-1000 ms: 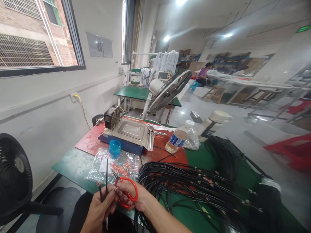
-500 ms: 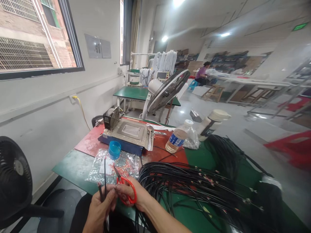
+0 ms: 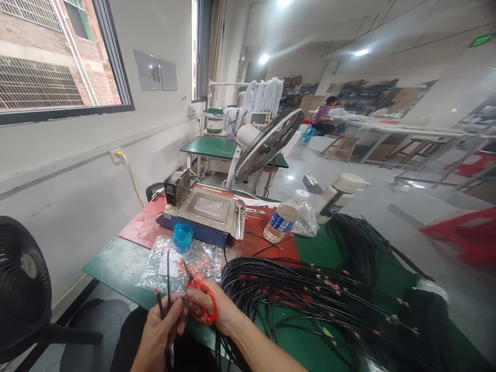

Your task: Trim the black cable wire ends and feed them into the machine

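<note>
Gripping black cables (image 3: pixel 160 304) upright, the left hand (image 3: pixel 165 325) is closed, beside red scraps on the bag (image 3: pixel 151 274). Meeting it, the right hand (image 3: pixel 220 310) curls round the scissors (image 3: pixel 214 300). Rightward, the bottle's (image 3: pixel 282 223) blue label is unreadable. Heaped cables (image 3: pixel 279 274) already show coloured ends (some done, apparently); the held ones look unfinished.
</note>
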